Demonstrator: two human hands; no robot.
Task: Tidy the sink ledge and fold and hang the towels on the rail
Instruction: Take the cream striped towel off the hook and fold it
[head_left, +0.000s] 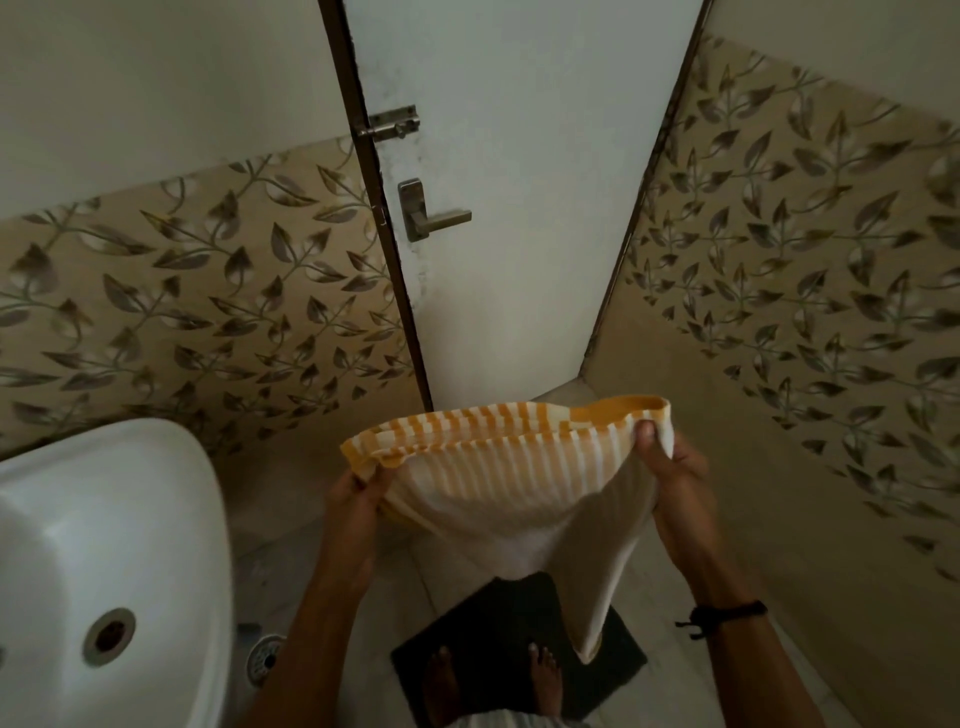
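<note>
Where the two leaf-patterned tiled walls (208, 291) meet the corner, a white door (519, 182) stands closed in a dark frame, filling the upper middle of the view. A white ceramic basin (119, 519) occupies the lower left, its round drain (109, 636) visible in the bowl; the ledge cannot be judged from this angle. A yellow-and-white striped towel (509, 467) is held up in the air in front of the door, right of the basin and above a dark floor mat (519, 660), folded double along its top edge with the plain white lower part sagging to a point. The left hand (358, 499) grips the left top corner, fingers closed on the cloth. The right hand (670, 473) pinches the right top corner, thumb on the near face, fingers hidden behind the fabric. A dark band (727, 613) circles the right wrist. Bare feet (543, 670) stand on the mat. On the door, a lever handle (434, 213) sits below a sliding bolt (392, 124). A small floor drain (265, 657) lies beside the basin.
</note>
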